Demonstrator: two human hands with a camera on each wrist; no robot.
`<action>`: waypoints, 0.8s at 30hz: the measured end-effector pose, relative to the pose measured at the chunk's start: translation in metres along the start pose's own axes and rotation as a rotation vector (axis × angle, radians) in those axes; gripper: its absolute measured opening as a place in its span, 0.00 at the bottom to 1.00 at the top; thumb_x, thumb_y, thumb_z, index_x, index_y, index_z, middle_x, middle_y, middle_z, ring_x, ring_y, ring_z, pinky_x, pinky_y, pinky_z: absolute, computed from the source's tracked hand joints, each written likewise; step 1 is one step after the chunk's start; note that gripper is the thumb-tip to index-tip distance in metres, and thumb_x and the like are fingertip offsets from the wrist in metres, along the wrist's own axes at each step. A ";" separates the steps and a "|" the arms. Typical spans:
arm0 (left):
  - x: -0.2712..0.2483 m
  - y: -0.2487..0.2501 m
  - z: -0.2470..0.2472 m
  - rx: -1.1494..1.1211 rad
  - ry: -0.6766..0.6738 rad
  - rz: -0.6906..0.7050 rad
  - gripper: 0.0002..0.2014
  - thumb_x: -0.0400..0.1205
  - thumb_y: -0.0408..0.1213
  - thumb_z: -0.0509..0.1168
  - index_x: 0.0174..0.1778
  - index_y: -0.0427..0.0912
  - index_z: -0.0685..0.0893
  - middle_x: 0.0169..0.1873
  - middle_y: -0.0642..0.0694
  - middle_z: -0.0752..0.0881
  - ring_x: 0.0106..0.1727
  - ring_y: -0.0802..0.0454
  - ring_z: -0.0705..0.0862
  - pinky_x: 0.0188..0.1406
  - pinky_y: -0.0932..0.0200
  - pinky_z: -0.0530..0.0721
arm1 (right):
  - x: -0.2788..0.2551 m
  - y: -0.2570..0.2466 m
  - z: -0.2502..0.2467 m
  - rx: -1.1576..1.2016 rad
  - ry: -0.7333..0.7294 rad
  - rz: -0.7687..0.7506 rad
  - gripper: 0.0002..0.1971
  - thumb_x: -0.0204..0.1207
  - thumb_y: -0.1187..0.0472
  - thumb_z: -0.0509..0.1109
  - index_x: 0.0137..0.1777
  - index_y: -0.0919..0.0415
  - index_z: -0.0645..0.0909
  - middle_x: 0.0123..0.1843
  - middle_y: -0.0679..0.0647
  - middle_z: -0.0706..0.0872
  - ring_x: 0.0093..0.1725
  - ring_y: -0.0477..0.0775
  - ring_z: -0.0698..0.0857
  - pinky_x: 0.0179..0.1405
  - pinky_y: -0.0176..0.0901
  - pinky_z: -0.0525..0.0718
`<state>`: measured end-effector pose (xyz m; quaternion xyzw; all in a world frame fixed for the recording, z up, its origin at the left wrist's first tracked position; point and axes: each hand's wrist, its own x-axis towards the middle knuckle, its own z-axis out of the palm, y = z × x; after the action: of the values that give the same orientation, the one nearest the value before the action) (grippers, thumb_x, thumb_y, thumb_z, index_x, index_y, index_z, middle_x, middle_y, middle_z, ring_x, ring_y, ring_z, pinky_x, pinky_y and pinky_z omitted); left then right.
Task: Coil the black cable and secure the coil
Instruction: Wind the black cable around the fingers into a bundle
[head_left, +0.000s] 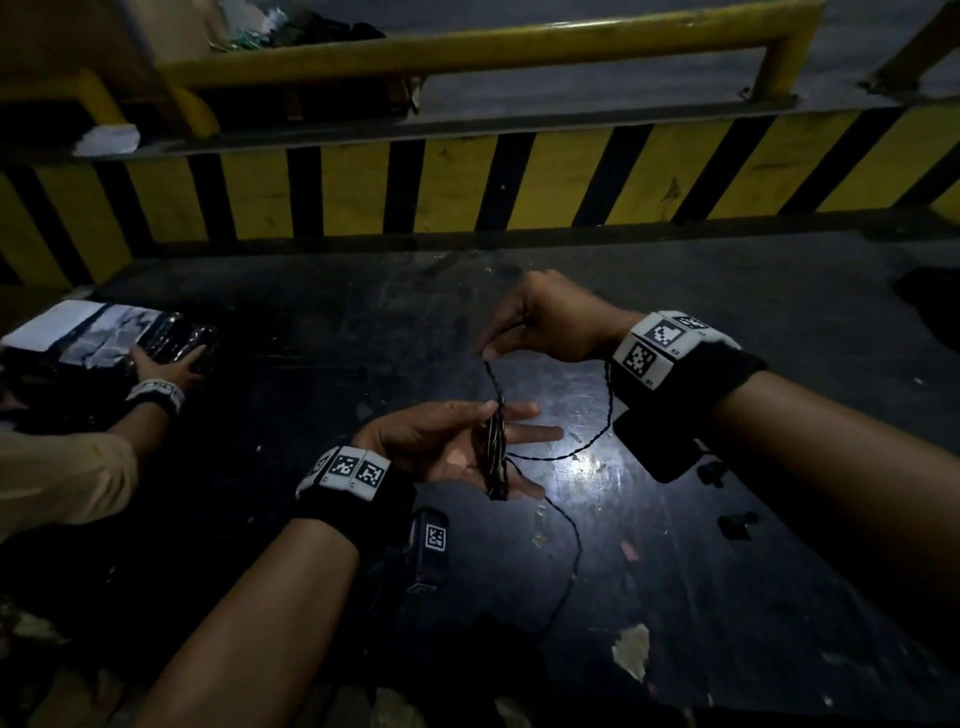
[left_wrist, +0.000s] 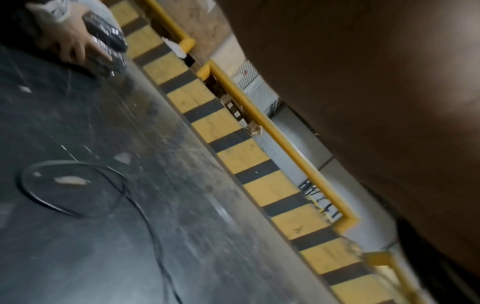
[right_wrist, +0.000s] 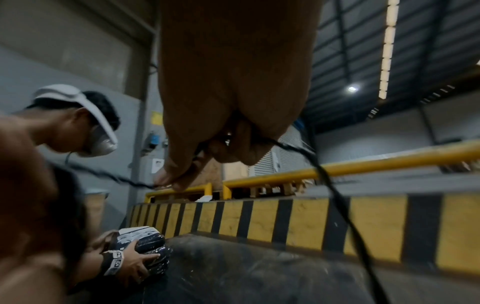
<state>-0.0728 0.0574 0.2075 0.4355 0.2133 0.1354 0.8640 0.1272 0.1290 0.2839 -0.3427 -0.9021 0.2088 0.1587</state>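
Note:
A thin black twisted cable (head_left: 496, 447) is wound in several turns across my left hand (head_left: 457, 441), which lies palm up with its fingers straight, above the dark table (head_left: 701, 597). My right hand (head_left: 496, 349) hovers just above it and pinches a strand of the cable between thumb and fingertips (right_wrist: 168, 183). From that pinch one strand drops to the coil, and another sags in a loop (head_left: 587, 447) under my right wrist. A loose tail (head_left: 574, 561) trails off the palm onto the table, where it lies in a ring (left_wrist: 72, 189).
A yellow-and-black striped barrier (head_left: 467, 182) with a yellow rail (head_left: 467, 49) closes the table's far side. At the left another person's hand (head_left: 156, 366) rests on a plastic-wrapped packet (head_left: 104, 332). Small dark bits (head_left: 737, 525) lie at the right.

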 end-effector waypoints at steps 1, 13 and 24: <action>-0.002 0.002 0.003 -0.012 -0.042 0.019 0.18 0.81 0.48 0.67 0.68 0.51 0.84 0.85 0.38 0.63 0.75 0.09 0.60 0.77 0.25 0.57 | -0.002 0.004 0.004 0.059 0.032 0.007 0.08 0.73 0.52 0.80 0.50 0.50 0.94 0.50 0.41 0.95 0.49 0.33 0.90 0.51 0.30 0.86; -0.007 0.036 0.006 -0.104 -0.139 0.407 0.19 0.84 0.50 0.64 0.72 0.58 0.80 0.87 0.36 0.50 0.78 0.16 0.61 0.72 0.30 0.73 | -0.049 0.021 0.124 0.259 0.017 0.157 0.14 0.82 0.48 0.70 0.44 0.56 0.91 0.42 0.47 0.94 0.37 0.30 0.87 0.43 0.28 0.81; -0.009 0.005 -0.035 -0.125 0.268 0.250 0.27 0.77 0.57 0.70 0.74 0.65 0.77 0.86 0.41 0.61 0.75 0.19 0.71 0.76 0.32 0.70 | -0.058 -0.028 0.111 -0.006 -0.210 0.147 0.17 0.84 0.47 0.67 0.41 0.58 0.89 0.27 0.42 0.83 0.30 0.40 0.80 0.43 0.49 0.87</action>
<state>-0.0976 0.0806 0.1954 0.3822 0.2617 0.3116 0.8297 0.1056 0.0407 0.1935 -0.3844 -0.8868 0.2521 0.0465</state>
